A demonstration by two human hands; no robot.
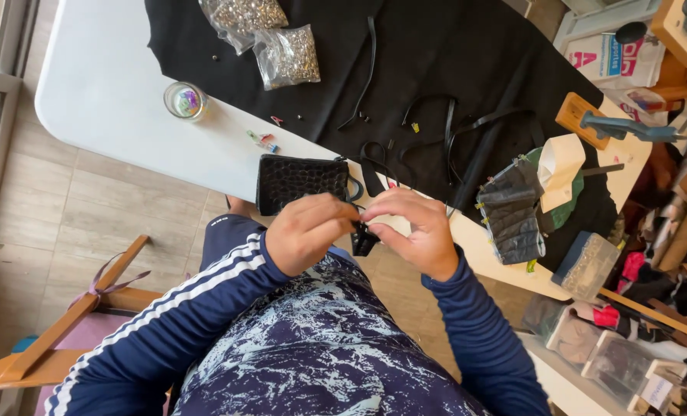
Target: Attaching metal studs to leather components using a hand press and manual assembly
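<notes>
Both hands pinch small black leather piece at desk edge.
Left hand (309, 231) and right hand (413, 231) clamp leather piece (363, 240) close for fine control; black pouch (301, 181) rests on desk (112, 92).

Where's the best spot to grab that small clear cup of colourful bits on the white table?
Probably by the round side wall of the clear cup, fingers coming down from above around the rim. It stands upright and open-topped on the white table, with free space all around it.

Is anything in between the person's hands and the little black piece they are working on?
Nothing visible. The left hand and the right hand both pinch the small black leather piece directly, just off the white table's edge, beside the black textured leather pouch.
</notes>
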